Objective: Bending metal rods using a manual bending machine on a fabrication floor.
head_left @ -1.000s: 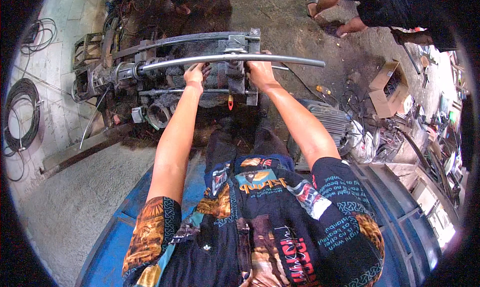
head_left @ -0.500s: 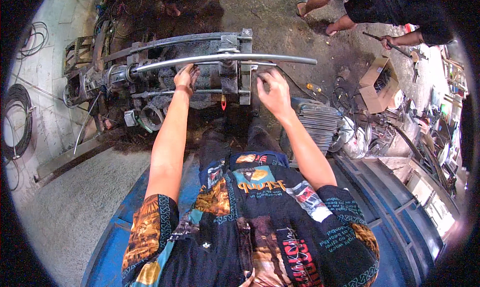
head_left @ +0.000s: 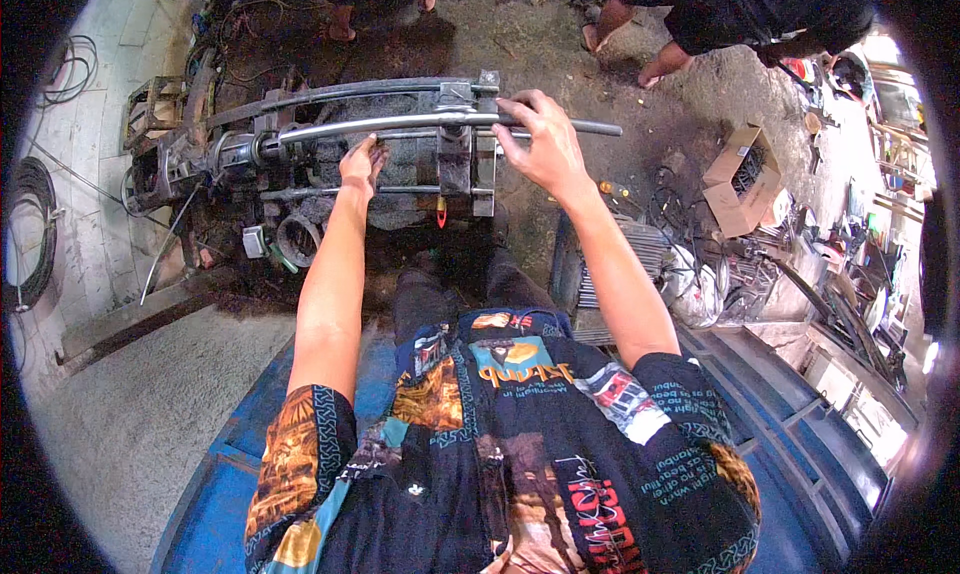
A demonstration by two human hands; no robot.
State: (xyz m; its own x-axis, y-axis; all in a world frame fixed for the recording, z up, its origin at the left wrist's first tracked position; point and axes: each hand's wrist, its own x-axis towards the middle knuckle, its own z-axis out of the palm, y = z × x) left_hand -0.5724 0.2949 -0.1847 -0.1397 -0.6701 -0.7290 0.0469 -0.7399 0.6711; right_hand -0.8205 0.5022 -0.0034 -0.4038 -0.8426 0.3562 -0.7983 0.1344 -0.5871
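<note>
Stretching nine to three o'clock, the metal rod [head_left: 400,125] crosses under the half-curled right hand [head_left: 548,146], the left hand [head_left: 361,165] at its six o'clock side, either grip's hold unclear.

Left hand [head_left: 363,164]: one
Right hand [head_left: 548,146]: one
Long metal pipe [head_left: 390,124]: one
Open cardboard box [head_left: 740,209]: one
Large black coil [head_left: 44,232]: one
Feet of other people [head_left: 662,67]: four visible

The floor [head_left: 555,89] is stained; pale tiles [head_left: 105,249] lie left; glare [head_left: 882,50] brightens the right.
</note>
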